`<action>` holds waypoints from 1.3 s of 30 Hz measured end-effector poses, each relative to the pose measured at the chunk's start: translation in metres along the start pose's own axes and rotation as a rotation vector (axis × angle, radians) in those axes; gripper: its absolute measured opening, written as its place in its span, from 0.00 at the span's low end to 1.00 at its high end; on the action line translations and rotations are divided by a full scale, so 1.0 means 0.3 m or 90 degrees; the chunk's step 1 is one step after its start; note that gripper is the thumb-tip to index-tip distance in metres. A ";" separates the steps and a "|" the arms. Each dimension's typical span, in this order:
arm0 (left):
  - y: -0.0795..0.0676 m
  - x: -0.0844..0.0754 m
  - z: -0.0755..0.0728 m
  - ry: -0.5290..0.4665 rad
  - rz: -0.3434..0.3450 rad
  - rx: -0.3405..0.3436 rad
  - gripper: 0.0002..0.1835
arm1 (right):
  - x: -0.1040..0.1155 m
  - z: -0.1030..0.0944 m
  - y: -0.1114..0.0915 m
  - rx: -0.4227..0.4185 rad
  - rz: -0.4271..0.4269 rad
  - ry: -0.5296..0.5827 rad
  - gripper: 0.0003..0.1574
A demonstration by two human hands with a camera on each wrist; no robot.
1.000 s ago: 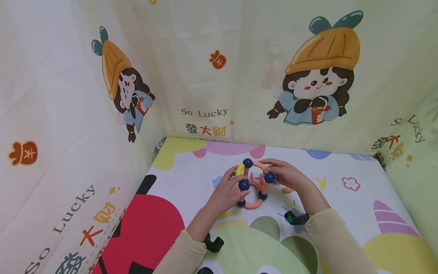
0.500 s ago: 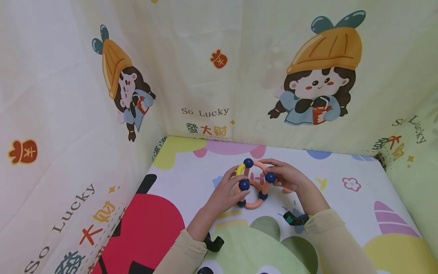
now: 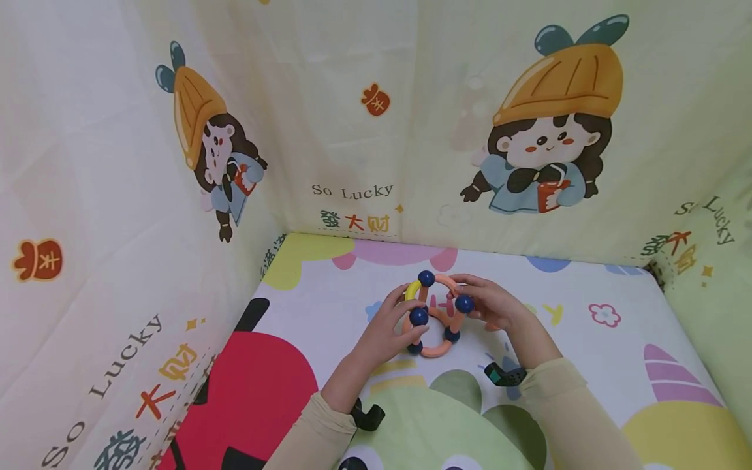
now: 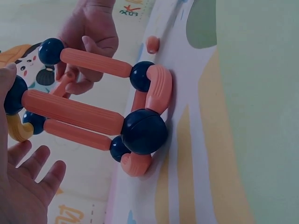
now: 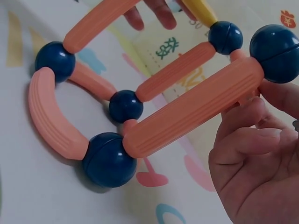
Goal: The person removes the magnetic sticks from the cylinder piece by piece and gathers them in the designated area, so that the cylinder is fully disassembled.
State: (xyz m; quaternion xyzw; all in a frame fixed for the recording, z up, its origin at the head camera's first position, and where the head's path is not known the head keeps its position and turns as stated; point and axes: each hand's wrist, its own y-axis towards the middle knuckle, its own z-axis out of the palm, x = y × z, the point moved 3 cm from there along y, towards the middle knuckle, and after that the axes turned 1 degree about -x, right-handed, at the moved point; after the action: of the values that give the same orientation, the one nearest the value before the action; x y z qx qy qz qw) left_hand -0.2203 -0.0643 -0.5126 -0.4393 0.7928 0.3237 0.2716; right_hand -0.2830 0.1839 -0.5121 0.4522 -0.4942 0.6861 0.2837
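A magnetic stick-and-ball frame [image 3: 435, 352] stands on the patterned mat, built of salmon rods and several dark blue balls. Curved rods form its lower ring and straight rods rise as posts. My left hand [image 3: 384, 329] holds the near-left upper ball [image 3: 419, 317], beside a curved yellow rod [image 3: 412, 291]; its other fingers are spread in the left wrist view. At the upper right, my right hand [image 3: 490, 301] pinches a curved salmon rod [image 4: 63, 85] near a blue ball [image 5: 275, 53]. The fingers partly hide this rod, whose other end is at the far upper ball [image 3: 426, 279].
A loose salmon rod [image 4: 152, 45] lies on the mat, partly behind the right hand in the head view. Printed cloth walls [image 3: 352, 143] rise at the back and both sides. Black wrist devices [image 3: 369, 418] sit at both sleeves.
The right hand has shifted slightly, and its fingers now cover more of the loose rod. The left hand and the frame stay almost the same.
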 end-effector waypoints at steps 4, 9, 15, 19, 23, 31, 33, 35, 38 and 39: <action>-0.001 -0.004 -0.002 -0.006 0.000 -0.002 0.26 | -0.017 -0.003 0.020 -0.010 -0.001 -0.016 0.28; 0.000 -0.006 -0.002 -0.018 -0.002 0.001 0.26 | -0.032 0.005 0.036 -0.004 -0.008 -0.010 0.29; 0.002 -0.005 0.001 -0.040 -0.001 0.007 0.26 | -0.035 0.011 0.042 -0.003 -0.013 0.011 0.29; 0.004 -0.004 0.001 -0.049 -0.004 0.010 0.27 | -0.032 0.002 0.036 -0.029 -0.004 -0.003 0.29; 0.004 -0.003 0.001 -0.043 -0.005 0.010 0.27 | -0.016 -0.019 0.008 -0.102 -0.006 -0.023 0.26; 0.003 -0.001 -0.002 -0.040 -0.003 0.005 0.26 | 0.039 -0.029 -0.120 -0.085 -0.132 -0.019 0.17; 0.003 -0.001 -0.004 -0.037 -0.005 0.004 0.26 | 0.026 -0.034 -0.131 -0.055 -0.149 -0.031 0.19; 0.003 -0.002 -0.006 -0.037 -0.005 0.005 0.25 | 0.015 -0.031 -0.147 -0.025 -0.162 -0.062 0.22; 0.001 -0.002 -0.007 -0.042 -0.006 0.004 0.25 | -0.001 -0.019 -0.162 0.017 -0.187 -0.113 0.24; 0.000 -0.001 -0.008 -0.043 -0.005 0.004 0.25 | -0.006 -0.015 -0.165 0.024 -0.195 -0.127 0.25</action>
State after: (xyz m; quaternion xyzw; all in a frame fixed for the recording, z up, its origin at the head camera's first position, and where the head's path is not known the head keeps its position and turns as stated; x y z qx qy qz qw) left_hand -0.2205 -0.0658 -0.5108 -0.4303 0.7822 0.3351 0.3011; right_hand -0.2422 0.2055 -0.4933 0.5933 -0.4323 0.5959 0.3256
